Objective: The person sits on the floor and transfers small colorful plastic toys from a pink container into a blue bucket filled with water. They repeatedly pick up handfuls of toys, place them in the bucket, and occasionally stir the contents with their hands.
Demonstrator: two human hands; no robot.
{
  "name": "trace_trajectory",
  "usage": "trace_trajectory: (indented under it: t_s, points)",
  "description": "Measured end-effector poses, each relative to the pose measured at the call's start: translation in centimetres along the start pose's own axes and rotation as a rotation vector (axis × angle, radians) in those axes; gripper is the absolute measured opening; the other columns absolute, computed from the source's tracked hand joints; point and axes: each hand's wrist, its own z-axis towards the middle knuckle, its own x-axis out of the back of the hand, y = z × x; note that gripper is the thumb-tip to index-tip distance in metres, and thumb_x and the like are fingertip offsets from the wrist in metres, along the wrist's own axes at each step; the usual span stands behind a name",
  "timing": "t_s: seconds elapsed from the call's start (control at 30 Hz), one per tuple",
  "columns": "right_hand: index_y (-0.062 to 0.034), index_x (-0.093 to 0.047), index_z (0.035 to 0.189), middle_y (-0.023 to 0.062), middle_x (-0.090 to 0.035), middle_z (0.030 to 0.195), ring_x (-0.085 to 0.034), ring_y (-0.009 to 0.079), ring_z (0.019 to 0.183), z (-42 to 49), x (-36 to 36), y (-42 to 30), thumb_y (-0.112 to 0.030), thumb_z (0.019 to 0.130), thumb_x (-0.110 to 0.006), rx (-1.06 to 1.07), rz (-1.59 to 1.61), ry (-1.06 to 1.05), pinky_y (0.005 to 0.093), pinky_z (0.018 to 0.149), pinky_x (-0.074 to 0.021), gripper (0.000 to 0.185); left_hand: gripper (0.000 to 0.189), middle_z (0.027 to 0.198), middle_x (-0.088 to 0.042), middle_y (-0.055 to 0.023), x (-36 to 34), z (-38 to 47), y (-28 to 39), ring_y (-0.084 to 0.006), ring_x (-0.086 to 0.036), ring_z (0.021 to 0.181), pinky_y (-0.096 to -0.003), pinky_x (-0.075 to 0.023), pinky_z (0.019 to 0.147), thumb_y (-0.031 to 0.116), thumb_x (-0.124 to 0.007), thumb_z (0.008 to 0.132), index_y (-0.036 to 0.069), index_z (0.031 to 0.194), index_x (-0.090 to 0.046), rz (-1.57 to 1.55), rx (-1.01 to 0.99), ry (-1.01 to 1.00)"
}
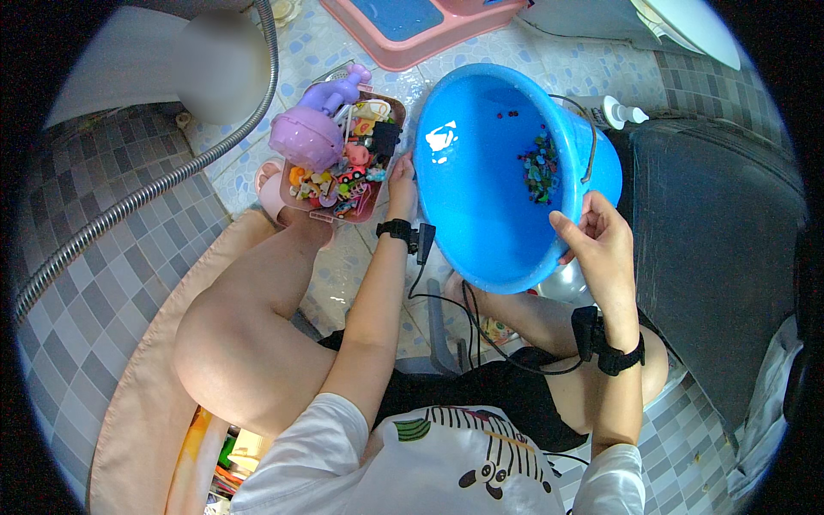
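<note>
A blue plastic bucket point(476, 212) tilts before me, with small dark and coloured beads point(539, 168) in the water on its right side. My right hand point(595, 235) grips the bucket's rim at the lower right, thumb over the edge. Beside the bucket's left side is my left hand point(402, 187), its fingers partly hidden between the bucket and a pink plastic basket point(373, 209); what it grips cannot be told. The basket holds many small toys, with a purple plastic toy point(308, 138) on top at its left.
A pink tray or basin point(412, 58) with blue inside lies on the wet tiled floor beyond. A white pump bottle point(611, 112) is behind the bucket. A metal shower hose point(154, 170) crosses the left. A dark panel point(714, 244) stands right; cables hang from my wristbands.
</note>
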Motion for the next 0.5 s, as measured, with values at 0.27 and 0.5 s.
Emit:
trace_trajectory:
  t_s: [0.27,0.5]
  points:
    - [-0.0059,-0.054,0.081,-0.0022,-0.055,0.063,-0.052,0.003,0.052,0.1,-0.35,0.06,-0.012,0.087,-0.069,-0.031,-0.068,-0.033,0.0175,0.044,-0.0436,0.017,0.04,0.124,-0.058,-0.0072,0.63,0.68,-0.94,-0.0164,-0.055,0.11,-0.0293,-0.0424,0.095,0.028,-0.035,0.105,0.004,0.132,-0.051,0.1,-0.027,0.063]
    - [-0.0035,-0.048,0.073,-0.0022,-0.047,0.056,-0.048,0.0038,0.05,0.11,-0.94,-0.22,-0.01,0.084,-0.071,-0.008,-0.037,-0.01,0.0233,0.042,-0.0438,0.026,0.039,0.125,-0.054,-0.0057,0.64,0.38,-0.7,-0.0179,-0.052,0.112,-0.0307,-0.0425,0.096,0.031,-0.04,0.103,0.004,0.131,-0.048,0.038,0.007,0.045]
